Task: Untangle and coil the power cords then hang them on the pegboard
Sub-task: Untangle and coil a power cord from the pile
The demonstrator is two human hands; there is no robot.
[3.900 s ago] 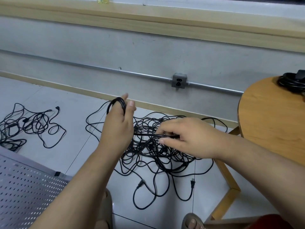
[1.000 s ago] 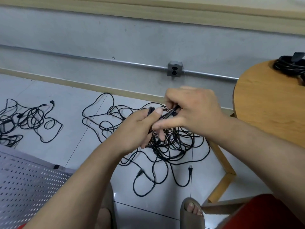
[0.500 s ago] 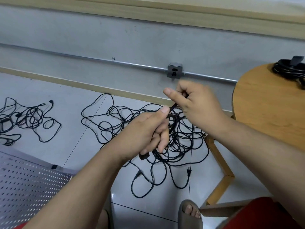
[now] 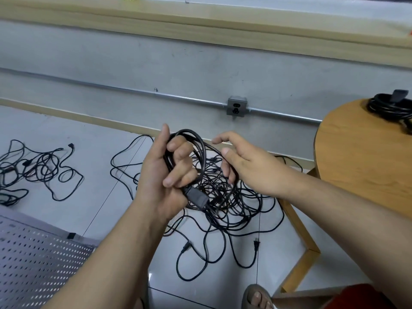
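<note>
At frame centre I see the left hand (image 4: 160, 175) gripping the coiled cord (image 4: 186, 131), fingers curled round it. The right hand (image 4: 249, 166) hooks the loop's right side with its lower fingers, forefinger spread, and the tangled cords (image 4: 234, 197) lie just below.

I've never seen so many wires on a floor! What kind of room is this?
Probably a workroom or utility room, not a lived-in room: a bare grey wall carries a metal conduit and a boxed outlet, tangled cords lie on the tiled floor, and a metal pegboard sits at lower left.
</note>
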